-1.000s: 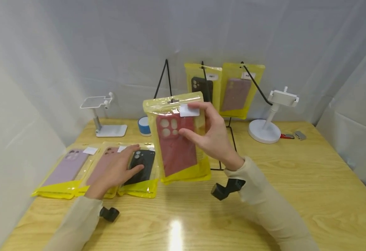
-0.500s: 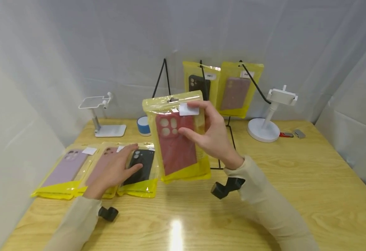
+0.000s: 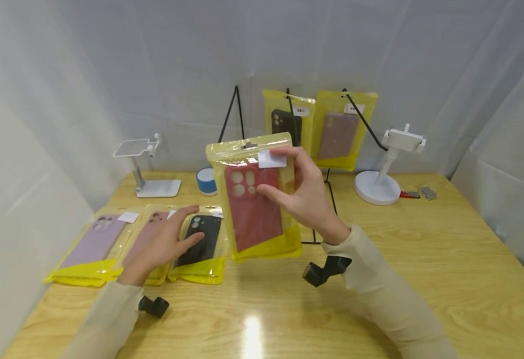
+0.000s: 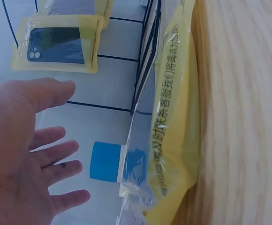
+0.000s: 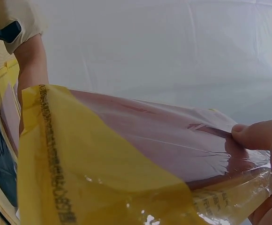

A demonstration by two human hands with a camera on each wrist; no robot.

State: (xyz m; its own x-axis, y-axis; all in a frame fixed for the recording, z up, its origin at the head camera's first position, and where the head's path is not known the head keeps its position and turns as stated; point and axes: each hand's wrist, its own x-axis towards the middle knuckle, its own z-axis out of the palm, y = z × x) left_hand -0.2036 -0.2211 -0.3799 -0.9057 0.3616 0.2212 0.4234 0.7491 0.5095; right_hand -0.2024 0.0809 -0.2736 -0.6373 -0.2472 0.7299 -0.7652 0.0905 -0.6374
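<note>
Right hand (image 3: 307, 194) pinches a yellow-clear plastic pouch (image 3: 256, 214); left hand (image 3: 165, 244) seemingly hovers, fingers spread; only the left wrist view shows its palm (image 4: 7, 173).

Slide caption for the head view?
Right hand holds up a bagged red phone case; left hand hovers over a bagged pink case and a bagged black case on the table.

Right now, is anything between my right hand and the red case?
Yes, the packet: your right hand pinches it, with the red case inside. A white label lies partly under the fingers. Nothing else visible intervenes.
</note>
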